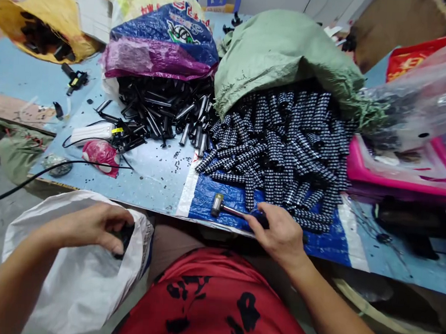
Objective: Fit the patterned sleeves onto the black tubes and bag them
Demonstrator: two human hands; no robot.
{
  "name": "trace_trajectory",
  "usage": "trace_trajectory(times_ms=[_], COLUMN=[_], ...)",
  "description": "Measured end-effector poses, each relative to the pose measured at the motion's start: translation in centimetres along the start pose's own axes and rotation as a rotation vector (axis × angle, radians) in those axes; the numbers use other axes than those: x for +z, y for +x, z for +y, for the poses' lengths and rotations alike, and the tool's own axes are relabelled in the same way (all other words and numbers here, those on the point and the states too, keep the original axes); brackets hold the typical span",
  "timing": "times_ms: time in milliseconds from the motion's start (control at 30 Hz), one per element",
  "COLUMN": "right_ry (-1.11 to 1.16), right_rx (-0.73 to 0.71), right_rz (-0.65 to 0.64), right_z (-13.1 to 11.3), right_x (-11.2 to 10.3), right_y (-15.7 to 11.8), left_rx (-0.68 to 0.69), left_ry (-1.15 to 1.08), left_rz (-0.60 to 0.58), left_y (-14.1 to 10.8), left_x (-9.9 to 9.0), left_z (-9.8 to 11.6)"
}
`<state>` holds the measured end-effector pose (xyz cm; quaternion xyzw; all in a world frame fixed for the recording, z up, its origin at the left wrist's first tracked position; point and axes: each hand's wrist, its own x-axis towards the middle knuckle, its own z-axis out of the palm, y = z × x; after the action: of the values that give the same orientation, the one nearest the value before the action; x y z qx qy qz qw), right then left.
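Note:
My left hand (93, 226) is over the mouth of a white woven sack (78, 279), fingers curled around a small black part (125, 237) whose kind I cannot make out. At the table's front edge, my right hand (281, 232) is closed on the handle of a small hammer (232, 210). Its head, with a yellowish face, points left over a blue plastic sheet. Just beyond the hammer lies a big pile of black tubes with a white pattern (276, 150), spilling from a green woven sack (284, 55).
Glossy black curved parts (154, 113) spill from a blue and purple bag (162, 44) at centre left. A white box (92, 132), a pink packet (102, 155) and a black cable (58, 166) lie left. At right stands a pink basket (401, 181); farther left, a yellow bag (48, 8).

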<state>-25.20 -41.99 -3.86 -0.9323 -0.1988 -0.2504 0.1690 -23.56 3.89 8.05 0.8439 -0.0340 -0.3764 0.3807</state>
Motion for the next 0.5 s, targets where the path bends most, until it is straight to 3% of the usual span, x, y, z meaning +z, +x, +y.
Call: trace_trajectory(times_ms=[100, 200, 300, 367, 433, 500], right_ry=[-0.1, -0.187, -0.163, -0.11, -0.033, 0.068], right_rx=[0.136, 0.201, 0.255, 0.273, 0.283, 0.297], right_rz=[-0.046, -0.138, -0.114, -0.055, 0.007, 0.047], right_z=[-0.4, -0.5, -0.1, 0.3, 0.6, 0.9], right_x=[1.2, 2.1, 2.1, 1.7, 1.1, 0.6], right_y=[1.5, 2.3, 2.4, 2.2, 2.1, 2.1], left_rx=[0.07, 0.116, 0.046, -0.081, -0.163, -0.105], left_ry=[-0.119, -0.127, 0.023, 0.194, 0.329, 0.434], left_rz=[0.037, 0.47, 0.902, 1.101, 1.162, 1.171], left_y=[2.6, 8.3, 14.2, 17.2, 19.3, 21.0], left_x=[2.2, 2.5, -0.7, -3.3, -5.4, -6.5], left_z=[1.7, 3.5, 4.5, 5.3, 6.3, 7.4])
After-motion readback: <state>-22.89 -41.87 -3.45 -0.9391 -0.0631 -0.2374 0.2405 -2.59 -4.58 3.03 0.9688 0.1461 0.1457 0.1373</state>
